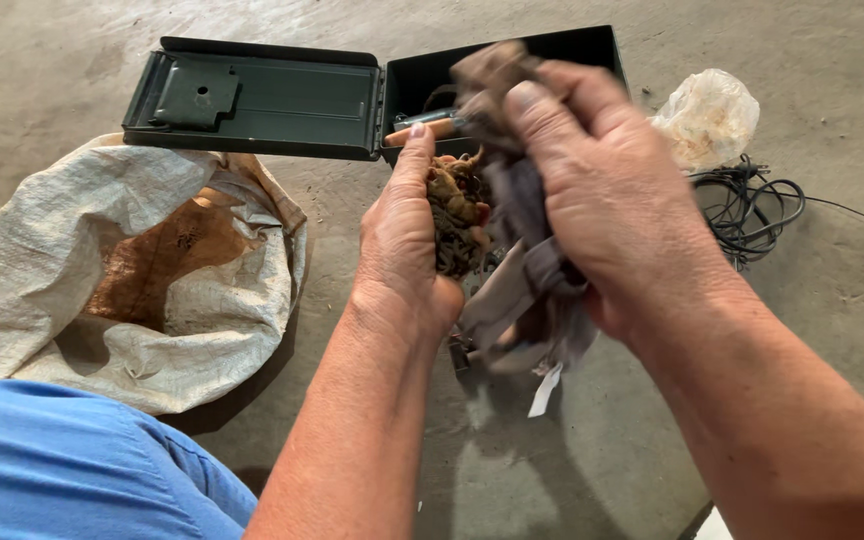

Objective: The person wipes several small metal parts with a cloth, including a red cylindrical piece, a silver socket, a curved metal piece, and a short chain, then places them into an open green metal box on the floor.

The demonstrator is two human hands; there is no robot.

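Above concrete floor (592, 470), hands gripping rag (527, 270), rusty chain (455, 222)

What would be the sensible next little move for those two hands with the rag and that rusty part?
Probably rub the grey rag along the rusty chain-like part again. The left hand grips the part, which looks brown and grimy, and the right hand presses the rag against it. The open green metal box lies just behind them.
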